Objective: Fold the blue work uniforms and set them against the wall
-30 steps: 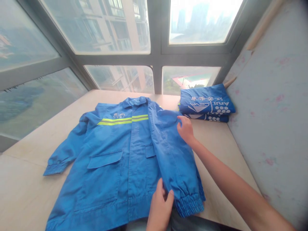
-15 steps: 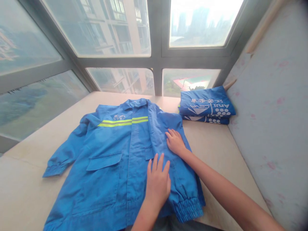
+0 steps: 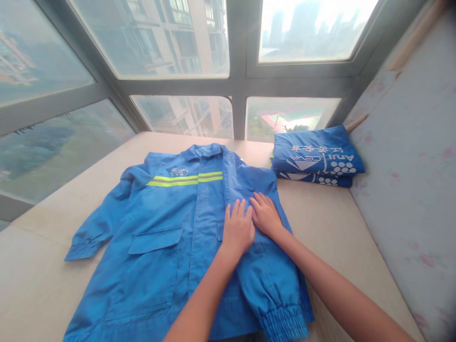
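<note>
blue jacket (image 3: 153,280) looks soft, easily held by its collar (image 3: 206,151). left hand (image 3: 239,232) and right hand (image 3: 266,216) lie open on one sleeve (image 3: 269,280).

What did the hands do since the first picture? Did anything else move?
The left hand moved up from near the cuff to farther up the folded-over sleeve. The right hand moved inward from the outer edge of the jacket onto that sleeve. The jacket and folded blue stack stayed about where they were.
</note>
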Demonstrator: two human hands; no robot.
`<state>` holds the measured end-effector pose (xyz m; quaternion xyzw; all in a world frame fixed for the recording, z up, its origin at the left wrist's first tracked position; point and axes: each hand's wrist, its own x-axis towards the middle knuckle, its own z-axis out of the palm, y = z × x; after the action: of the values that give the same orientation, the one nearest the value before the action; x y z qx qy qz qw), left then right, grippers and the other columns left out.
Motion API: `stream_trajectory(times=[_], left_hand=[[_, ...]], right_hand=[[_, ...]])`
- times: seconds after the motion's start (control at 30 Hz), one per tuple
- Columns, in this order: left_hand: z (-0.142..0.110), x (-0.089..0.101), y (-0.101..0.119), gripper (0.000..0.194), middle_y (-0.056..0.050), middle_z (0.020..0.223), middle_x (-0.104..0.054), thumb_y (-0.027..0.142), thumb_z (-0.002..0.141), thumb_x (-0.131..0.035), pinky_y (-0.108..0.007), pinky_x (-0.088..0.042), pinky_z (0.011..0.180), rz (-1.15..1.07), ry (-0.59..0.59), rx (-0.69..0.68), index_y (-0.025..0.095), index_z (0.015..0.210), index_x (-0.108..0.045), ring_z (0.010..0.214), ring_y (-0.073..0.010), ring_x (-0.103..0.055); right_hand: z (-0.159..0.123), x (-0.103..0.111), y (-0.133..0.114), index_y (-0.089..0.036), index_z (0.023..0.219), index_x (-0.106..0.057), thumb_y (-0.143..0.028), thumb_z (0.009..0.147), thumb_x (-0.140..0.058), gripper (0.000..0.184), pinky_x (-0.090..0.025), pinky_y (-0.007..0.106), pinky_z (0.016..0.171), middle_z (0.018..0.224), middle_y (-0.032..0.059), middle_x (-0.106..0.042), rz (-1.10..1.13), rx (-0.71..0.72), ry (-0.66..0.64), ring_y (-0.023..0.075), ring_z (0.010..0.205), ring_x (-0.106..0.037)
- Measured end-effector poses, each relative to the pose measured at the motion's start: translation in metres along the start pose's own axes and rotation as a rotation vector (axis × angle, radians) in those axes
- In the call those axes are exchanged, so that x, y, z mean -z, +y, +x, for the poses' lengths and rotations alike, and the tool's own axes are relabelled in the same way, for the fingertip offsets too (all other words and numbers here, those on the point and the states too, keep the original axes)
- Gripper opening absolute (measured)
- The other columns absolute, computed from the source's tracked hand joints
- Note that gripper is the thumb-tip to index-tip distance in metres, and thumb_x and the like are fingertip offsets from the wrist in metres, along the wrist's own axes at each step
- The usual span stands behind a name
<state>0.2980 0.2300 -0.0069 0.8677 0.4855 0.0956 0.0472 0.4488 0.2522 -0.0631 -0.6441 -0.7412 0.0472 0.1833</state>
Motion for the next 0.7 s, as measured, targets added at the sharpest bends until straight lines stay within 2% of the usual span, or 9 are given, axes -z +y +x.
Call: stream_trajectory(times=[0.1, 0.2, 0.27, 0.33, 0.37, 0.43, 0.5, 0.6, 0.7], left_hand=[[0.058, -0.009, -0.033, 0.054, -0.014, 0.159, -0.036, 0.033, 0.094, -0.046, -0.056, -0.015, 0.121, 0.033, 0.018, 0.049, 0.018, 0.146, -0.048, 0.148, -0.032, -0.027], [0.087, -0.022, -0.07, 0.055, -0.015, 0.16, -0.034, 0.04, 0.097, -0.04, -0.057, -0.017, 0.12, 0.049, -0.004, 0.181, 0.017, 0.147, -0.046, 0.149, -0.0307, -0.026], [0.091, -0.03, -0.087, 0.057, -0.013, 0.161, -0.032, 0.042, 0.098, -0.037, -0.056, -0.016, 0.12, 0.046, -0.006, 0.212, 0.018, 0.149, -0.044, 0.15, -0.0295, -0.025], [0.089, -0.036, -0.095, 0.058, -0.013, 0.162, -0.031, 0.043, 0.098, -0.037, -0.055, -0.015, 0.121, 0.045, 0.002, 0.202, 0.018, 0.15, -0.043, 0.15, -0.0293, -0.023], [0.088, -0.037, -0.096, 0.058, -0.013, 0.162, -0.031, 0.043, 0.098, -0.037, -0.056, -0.015, 0.121, 0.048, 0.005, 0.198, 0.018, 0.15, -0.043, 0.15, -0.0295, -0.022], [0.087, -0.039, -0.096, 0.058, -0.012, 0.162, -0.03, 0.043, 0.098, -0.037, -0.055, -0.015, 0.121, 0.056, 0.009, 0.197, 0.018, 0.15, -0.043, 0.15, -0.0292, -0.022], [0.087, -0.039, -0.094, 0.058, -0.012, 0.162, -0.03, 0.043, 0.098, -0.037, -0.055, -0.015, 0.121, 0.06, 0.008, 0.2, 0.018, 0.15, -0.043, 0.15, -0.0289, -0.022], [0.088, -0.038, -0.093, 0.058, -0.011, 0.162, -0.031, 0.044, 0.098, -0.036, -0.055, -0.015, 0.121, 0.053, 0.008, 0.208, 0.019, 0.15, -0.042, 0.15, -0.0292, -0.023], [0.088, -0.038, -0.094, 0.058, -0.012, 0.162, -0.031, 0.044, 0.098, -0.035, -0.055, -0.015, 0.121, 0.048, 0.017, 0.208, 0.019, 0.15, -0.042, 0.15, -0.0294, -0.024]], right_hand=[[-0.004, 0.001, -0.001, -0.017, 0.135, -0.058, -0.023, 0.096, -0.041, 0.044, -0.027, 0.046, 0.116, 0.15, 0.0121, -0.049, 0.004, 0.004, 0.001, 0.03, 0.141, -0.038], [-0.004, 0.006, -0.005, -0.017, 0.133, -0.06, -0.022, 0.095, -0.043, 0.042, -0.029, 0.046, 0.114, 0.148, 0.0132, -0.051, -0.03, 0.013, -0.01, 0.0305, 0.137, -0.042], [0.007, 0.015, -0.008, -0.017, 0.124, -0.065, -0.024, 0.095, -0.044, 0.036, -0.035, 0.045, 0.108, 0.136, 0.0161, -0.06, -0.063, 0.013, -0.055, 0.0313, 0.128, -0.05], [0.032, 0.027, -0.011, -0.017, 0.114, -0.068, -0.026, 0.096, -0.045, 0.031, -0.038, 0.043, 0.103, 0.121, 0.0177, -0.067, -0.08, 0.018, -0.089, 0.0308, 0.118, -0.056], [0.047, 0.032, -0.011, -0.017, 0.114, -0.068, -0.026, 0.096, -0.045, 0.031, -0.038, 0.043, 0.104, 0.12, 0.0178, -0.067, -0.08, 0.037, -0.082, 0.0305, 0.119, -0.056], [0.08, 0.038, -0.007, -0.016, 0.124, -0.064, -0.024, 0.096, -0.046, 0.034, -0.032, 0.044, 0.111, 0.135, 0.0169, -0.06, -0.073, 0.097, -0.019, 0.03, 0.129, -0.049], [0.105, 0.035, 0.002, -0.017, 0.136, -0.056, -0.025, 0.095, -0.049, 0.042, -0.023, 0.049, 0.116, 0.149, 0.0152, -0.047, -0.064, 0.103, 0.051, 0.0312, 0.139, -0.038], [0.112, 0.017, 0.018, -0.018, 0.141, -0.051, -0.032, 0.094, -0.053, 0.049, -0.017, 0.06, 0.116, 0.152, 0.0173, -0.043, -0.043, -0.042, 0.061, 0.0361, 0.142, -0.033], [0.093, -0.004, 0.031, -0.017, 0.141, -0.052, -0.037, 0.095, -0.051, 0.05, -0.017, 0.061, 0.116, 0.155, 0.0189, -0.04, -0.026, -0.099, 0.032, 0.0369, 0.144, -0.03]])
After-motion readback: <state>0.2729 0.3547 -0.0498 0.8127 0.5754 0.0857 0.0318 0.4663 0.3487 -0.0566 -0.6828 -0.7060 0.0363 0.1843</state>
